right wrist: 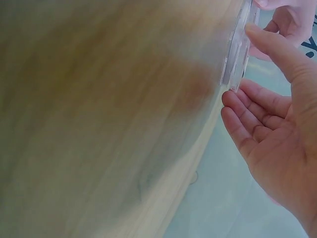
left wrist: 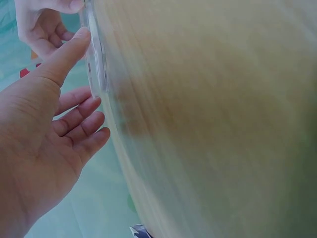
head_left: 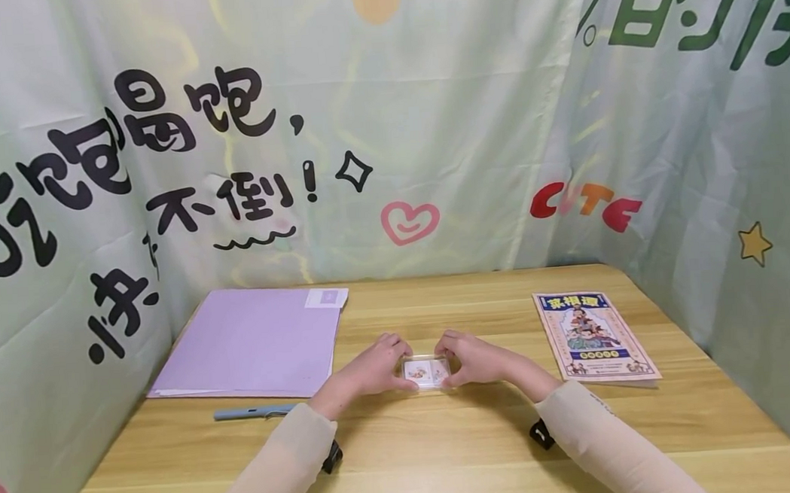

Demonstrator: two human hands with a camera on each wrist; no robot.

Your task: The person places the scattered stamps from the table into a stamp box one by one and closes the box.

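A small clear plastic case (head_left: 426, 373) with little colour pictures inside is at the middle of the table, between both hands. My left hand (head_left: 374, 365) pinches its left end between thumb and fingers. At the opposite end, my right hand (head_left: 478, 359) grips it the same way. Seen edge-on in the left wrist view, the transparent case (left wrist: 97, 54) has the left thumb (left wrist: 74, 49) on its face. The right wrist view shows the case (right wrist: 237, 54) as stacked clear layers, the right thumb (right wrist: 267, 42) pressing it. Whether it touches the table is hard to tell.
A purple folder (head_left: 251, 342) lies at the left of the wooden table (head_left: 435, 463), with a blue pen (head_left: 252, 413) in front of it, partly behind the left forearm. At the right lies a pink illustrated booklet (head_left: 597, 336). Printed fabric (head_left: 430, 146) hangs around the table.
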